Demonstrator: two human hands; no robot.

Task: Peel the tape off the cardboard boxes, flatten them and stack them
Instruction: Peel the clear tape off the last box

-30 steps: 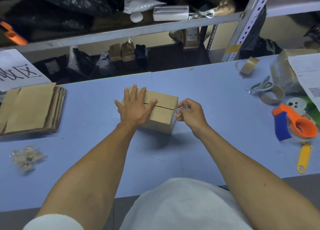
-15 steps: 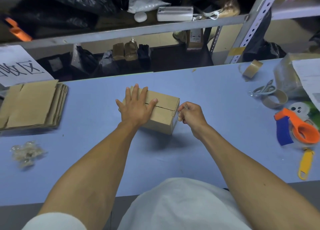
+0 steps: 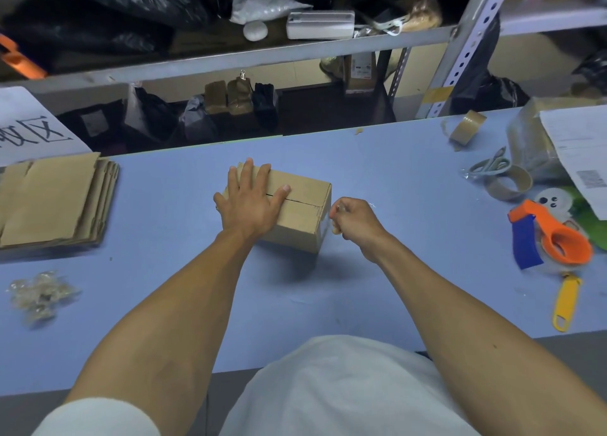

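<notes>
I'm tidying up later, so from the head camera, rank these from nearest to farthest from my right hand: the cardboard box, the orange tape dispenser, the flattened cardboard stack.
1. Cardboard box: right beside the right hand, to its left.
2. Orange tape dispenser: far right of the table.
3. Flattened cardboard stack: far left.

The blue worktop (image 3: pixel 410 255) in front of me carries a closed cardboard box (image 3: pixel 297 215) at its middle. Toward the left edge lies a stack of flattened cardboard (image 3: pixel 56 202), and nearer my side of that edge a crumpled wad of clear tape (image 3: pixel 39 293). Along the right edge sit an orange and blue tape dispenser (image 3: pixel 555 238), a yellow-handled cutter (image 3: pixel 566 302), an empty tape core (image 3: pixel 509 183) with scissors (image 3: pixel 491 166) touching it, and a brown tape roll (image 3: pixel 466 127) by the far edge.
</notes>
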